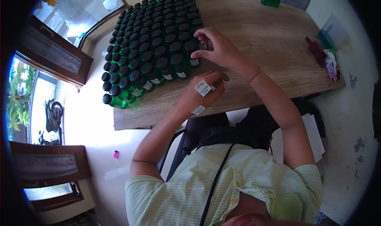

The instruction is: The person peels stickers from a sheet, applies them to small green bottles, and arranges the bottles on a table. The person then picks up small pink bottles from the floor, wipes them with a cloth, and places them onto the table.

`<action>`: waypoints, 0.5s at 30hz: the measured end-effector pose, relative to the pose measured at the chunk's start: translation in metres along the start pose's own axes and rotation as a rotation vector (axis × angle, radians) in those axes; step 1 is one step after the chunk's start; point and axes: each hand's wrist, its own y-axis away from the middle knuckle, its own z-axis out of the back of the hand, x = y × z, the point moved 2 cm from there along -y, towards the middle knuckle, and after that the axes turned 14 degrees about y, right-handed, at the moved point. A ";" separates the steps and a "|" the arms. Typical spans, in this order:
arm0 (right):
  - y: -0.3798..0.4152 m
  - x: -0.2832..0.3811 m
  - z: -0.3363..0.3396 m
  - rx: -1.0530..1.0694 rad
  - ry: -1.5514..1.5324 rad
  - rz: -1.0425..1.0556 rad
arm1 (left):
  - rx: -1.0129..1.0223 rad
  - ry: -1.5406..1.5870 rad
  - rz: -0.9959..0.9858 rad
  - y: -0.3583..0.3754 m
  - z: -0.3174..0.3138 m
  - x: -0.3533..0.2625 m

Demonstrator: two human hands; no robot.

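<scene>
As the head view shows, upright green bottles with black caps (156, 51) form a block on the brown wooden tabletop (254, 31). Right hand (201, 43): at the block's right edge, grip partly open, contact unclear. Left hand (208, 87): near the block, fingers curled, hold unclear; white printed labels (203, 88) on its back and wrist.

bottle caps (160, 51): all plain black
bottles (118, 103): see-through green, pretty vivid tbh
bottle labels (181, 74): white, dark print
loose stickers (203, 88): same deal, white with dark lettering
tabletop (246, 31): brown, streaky wood grain
shirt (166, 198): pale green, thin light stripes
buttons (233, 201): yellow
strap (216, 178): solid black
door frames (53, 47): dark reddish brown
</scene>
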 end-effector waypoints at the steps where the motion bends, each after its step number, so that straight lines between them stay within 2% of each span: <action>1: 0.005 0.007 0.011 -0.011 0.011 0.005 | 0.004 0.010 0.017 -0.003 0.000 0.000; 3: 0.020 0.020 0.033 0.091 -0.108 -0.045 | 0.014 0.031 0.048 -0.009 -0.001 -0.001; 4: 0.029 0.025 0.040 0.139 -0.165 -0.073 | -0.012 0.042 -0.011 -0.011 -0.002 0.001; 7: 0.053 0.037 0.053 0.073 0.039 0.154 | -0.037 0.063 -0.191 -0.023 -0.010 0.007; 9: 0.059 0.042 0.068 0.123 -0.068 0.112 | -0.012 0.060 -0.287 -0.036 -0.017 0.006; 11: 0.052 0.036 0.092 0.108 -0.174 0.138 | 0.074 0.094 -0.079 -0.048 -0.022 0.015; 12: 0.044 0.021 0.105 0.044 -0.265 0.048 | 0.114 0.103 0.027 -0.054 -0.025 0.018; 14: 0.015 -0.026 0.132 -0.090 -0.455 -0.120 | 0.150 0.111 0.044 -0.064 -0.028 0.006; 15: -0.003 -0.063 0.146 -0.128 -0.282 -0.180 | 0.156 0.075 0.070 -0.066 -0.030 0.013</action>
